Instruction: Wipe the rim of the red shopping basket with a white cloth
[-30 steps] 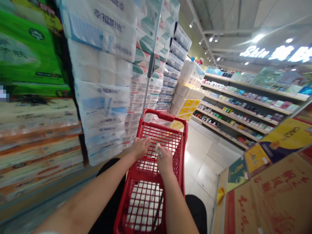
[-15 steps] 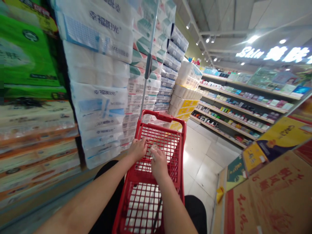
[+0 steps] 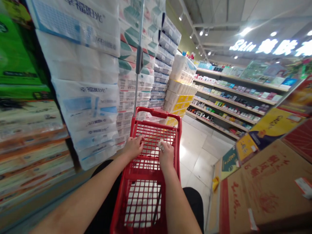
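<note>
A red plastic shopping cart with grid panels stands in front of me, its handle bar at the far end. Over the left side of the upper grid is my left hand, its fingers curled together; whatever they might hold is too small to name. My right hand is over the grid's right side, pinching a small crumpled whitish piece that looks like tissue or thin plastic. The hands are apart. A thin metal pole rises at the cart's far left corner.
Stacked packs of paper rolls line the left side, beside green packages. Cardboard boxes stand at the right. Tiled floor leads to product shelves beyond.
My hands have moved apart, the left one leftward and the right one rightward with the whitish piece. The view has shifted, so the stacks and shelves sit farther left.
</note>
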Demonstrator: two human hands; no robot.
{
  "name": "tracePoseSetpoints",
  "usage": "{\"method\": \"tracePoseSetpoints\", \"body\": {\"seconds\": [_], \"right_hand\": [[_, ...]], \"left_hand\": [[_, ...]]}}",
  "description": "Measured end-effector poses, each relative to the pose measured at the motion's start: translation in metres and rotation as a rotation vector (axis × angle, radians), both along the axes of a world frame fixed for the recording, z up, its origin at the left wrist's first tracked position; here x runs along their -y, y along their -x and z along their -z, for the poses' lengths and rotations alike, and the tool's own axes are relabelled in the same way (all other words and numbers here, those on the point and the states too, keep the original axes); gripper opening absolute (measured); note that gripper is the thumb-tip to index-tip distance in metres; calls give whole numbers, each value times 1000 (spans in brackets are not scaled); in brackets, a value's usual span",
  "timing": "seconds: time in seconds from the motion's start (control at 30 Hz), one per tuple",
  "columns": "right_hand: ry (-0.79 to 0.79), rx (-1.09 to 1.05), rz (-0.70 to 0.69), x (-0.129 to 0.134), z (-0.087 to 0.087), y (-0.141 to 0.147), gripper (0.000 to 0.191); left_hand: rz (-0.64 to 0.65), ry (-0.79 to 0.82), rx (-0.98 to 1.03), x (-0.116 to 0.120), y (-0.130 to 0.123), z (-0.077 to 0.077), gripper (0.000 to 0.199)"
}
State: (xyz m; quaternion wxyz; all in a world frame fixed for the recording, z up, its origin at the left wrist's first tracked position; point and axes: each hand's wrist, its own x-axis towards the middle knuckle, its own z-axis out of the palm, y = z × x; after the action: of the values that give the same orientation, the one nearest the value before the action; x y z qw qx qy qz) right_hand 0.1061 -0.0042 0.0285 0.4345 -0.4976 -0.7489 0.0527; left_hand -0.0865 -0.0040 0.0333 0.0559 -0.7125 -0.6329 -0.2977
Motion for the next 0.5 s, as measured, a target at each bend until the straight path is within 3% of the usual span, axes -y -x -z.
{"method": "tracePoseSetpoints", "body": {"seconds": [0.07, 0.23, 0.37, 0.5], "right_hand": [[-9, 8, 64, -1, -1, -4, 48], [-12, 106, -105, 1, 0, -5, 51], [-1, 57, 89, -1, -1, -7, 46], [-4, 122, -89, 2, 1, -4, 51]], "left_hand": [[8, 5, -6, 1, 0, -1, 14], [23, 12, -22, 3, 0, -3, 14], [32, 9, 3, 4, 0, -3, 15], [23, 19, 2, 5, -2, -4, 15]]}}
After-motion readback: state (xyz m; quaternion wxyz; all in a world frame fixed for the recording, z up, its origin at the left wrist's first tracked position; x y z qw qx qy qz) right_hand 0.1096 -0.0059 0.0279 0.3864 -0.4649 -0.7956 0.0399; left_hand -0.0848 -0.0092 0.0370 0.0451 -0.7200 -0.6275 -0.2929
